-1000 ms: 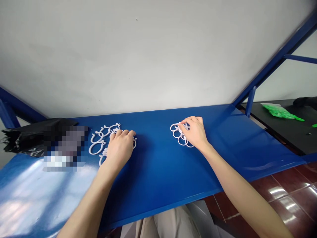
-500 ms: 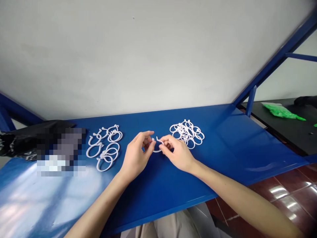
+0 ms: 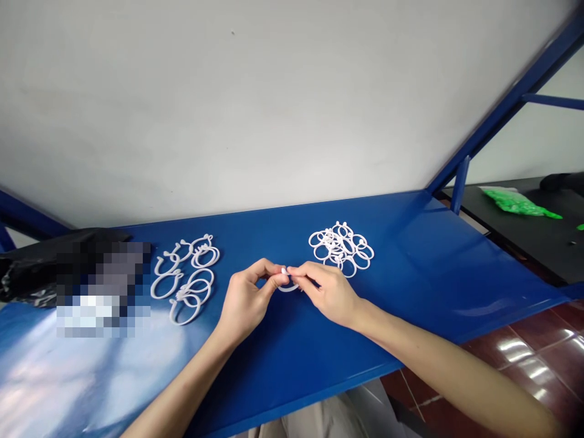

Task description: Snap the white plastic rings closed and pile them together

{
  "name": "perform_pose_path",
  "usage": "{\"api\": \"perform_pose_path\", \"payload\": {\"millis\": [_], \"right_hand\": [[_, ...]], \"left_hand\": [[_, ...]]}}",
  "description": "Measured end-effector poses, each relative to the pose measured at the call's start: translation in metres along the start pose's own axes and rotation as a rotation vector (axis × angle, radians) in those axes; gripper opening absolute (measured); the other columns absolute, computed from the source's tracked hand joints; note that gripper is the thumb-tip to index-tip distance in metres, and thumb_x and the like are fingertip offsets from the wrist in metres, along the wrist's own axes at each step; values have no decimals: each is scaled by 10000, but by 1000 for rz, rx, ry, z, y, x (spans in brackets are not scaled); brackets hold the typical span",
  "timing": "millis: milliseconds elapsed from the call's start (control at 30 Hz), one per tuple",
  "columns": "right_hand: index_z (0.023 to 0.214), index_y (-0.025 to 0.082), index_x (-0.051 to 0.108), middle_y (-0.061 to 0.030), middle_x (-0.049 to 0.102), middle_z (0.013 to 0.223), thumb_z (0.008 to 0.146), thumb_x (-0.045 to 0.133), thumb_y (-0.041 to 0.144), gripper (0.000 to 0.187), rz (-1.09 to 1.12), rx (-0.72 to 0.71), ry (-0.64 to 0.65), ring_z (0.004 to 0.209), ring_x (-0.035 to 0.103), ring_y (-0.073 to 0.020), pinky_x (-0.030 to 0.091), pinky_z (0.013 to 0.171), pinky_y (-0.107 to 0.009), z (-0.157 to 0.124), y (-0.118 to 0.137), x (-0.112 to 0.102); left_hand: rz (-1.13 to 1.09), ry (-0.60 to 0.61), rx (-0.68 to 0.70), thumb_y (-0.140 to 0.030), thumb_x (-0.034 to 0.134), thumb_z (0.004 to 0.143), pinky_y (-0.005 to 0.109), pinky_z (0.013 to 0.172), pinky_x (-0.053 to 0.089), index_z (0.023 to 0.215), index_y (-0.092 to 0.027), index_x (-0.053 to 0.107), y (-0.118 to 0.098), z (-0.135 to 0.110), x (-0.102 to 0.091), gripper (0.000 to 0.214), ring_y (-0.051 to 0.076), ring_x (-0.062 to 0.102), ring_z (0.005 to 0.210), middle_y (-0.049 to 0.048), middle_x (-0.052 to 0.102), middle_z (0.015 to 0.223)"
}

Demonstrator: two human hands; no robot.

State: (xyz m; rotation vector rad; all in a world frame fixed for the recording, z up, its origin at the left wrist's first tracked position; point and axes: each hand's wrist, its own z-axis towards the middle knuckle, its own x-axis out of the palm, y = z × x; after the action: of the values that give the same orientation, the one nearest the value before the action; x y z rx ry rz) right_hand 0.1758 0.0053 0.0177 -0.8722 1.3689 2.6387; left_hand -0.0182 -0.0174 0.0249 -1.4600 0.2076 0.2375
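The person's left hand (image 3: 246, 301) and right hand (image 3: 331, 292) are meeting over the middle of the blue table (image 3: 424, 286), each pinching one end of a single white plastic ring (image 3: 288, 286) between thumb and forefinger. Both grips are pressing together on the ring, with the other fingers curling loosely beneath. The ring is hanging just above the table surface, between the two sets of fingertips. Its ends are hiding behind the fingers, so whether the ring is open or fastened cannot be told. To the left hand's side, a loose group of rings (image 3: 185, 280) is lying spread out, several of them showing an open gap with a small knob at the end. To the right hand's side, near the back of the table, a heaped pile of rings (image 3: 341, 248) is lying overlapped, and most of these are appearing as complete loops. Judging from this layout, the work is looking to be past its midpoint: the heaped pile is holding more pieces than the loose group, one piece is in hand, and a handful are waiting untouched on the left. A black bag (image 3: 27, 267) is resting at the far left edge, well apart from both hands.
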Motion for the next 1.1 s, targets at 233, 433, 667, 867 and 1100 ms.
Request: {"api": "perform_pose_path", "payload": {"millis": [233, 433, 667, 867, 1100], "right_hand": [[974, 222, 608, -14, 726, 846, 1037, 507, 327, 159, -74, 96, 63, 720, 698, -169, 533, 634, -289, 5, 7, 4], [1176, 239, 585, -44, 703, 1083, 1016, 553, 298, 173, 59, 63, 60, 850, 692, -154, 578, 777, -310, 12, 7, -3], [1014, 238, 706, -44, 727, 998, 1023, 551, 291, 165, -49, -80, 76, 885, 694, -178, 576, 797, -331, 18, 6, -17], [1010, 223, 711, -64, 756, 992, 992, 582, 325, 166, -478, 87, -353, 912, 684, -232, 547, 836, -390, 37, -29, -64], [845, 225, 700, -50, 757, 868, 911, 627, 298, 123, -655, 316, -271, 925, 622, -272, 495, 802, -394, 49, -69, -81]], "left_hand": [[228, 21, 127, -424, 564, 938, 306, 785, 504, 902, -217, 745, -3, 5, 1, 277, 187, 670, 819, 40, 753, 899], [178, 84, 70, -420, 505, 967, 298, 733, 514, 1292, -213, 638, -6, 6, -8, 408, 179, 675, 795, 38, 752, 926], [220, 175, 75, -463, 521, 961, 321, 769, 541, 1377, -217, 530, -6, 9, -14, 484, 197, 701, 861, 58, 762, 1012], [986, -271, 214, -307, 390, 969, 526, 1007, 459, 1262, -140, 640, 7, 25, -46, 419, 361, 582, 1187, 184, 681, 1237], [1391, -205, -2, -253, 367, 949, 520, 851, 476, 1231, -98, 662, 21, 26, -68, 437, 416, 594, 1094, 237, 665, 1180]]}}
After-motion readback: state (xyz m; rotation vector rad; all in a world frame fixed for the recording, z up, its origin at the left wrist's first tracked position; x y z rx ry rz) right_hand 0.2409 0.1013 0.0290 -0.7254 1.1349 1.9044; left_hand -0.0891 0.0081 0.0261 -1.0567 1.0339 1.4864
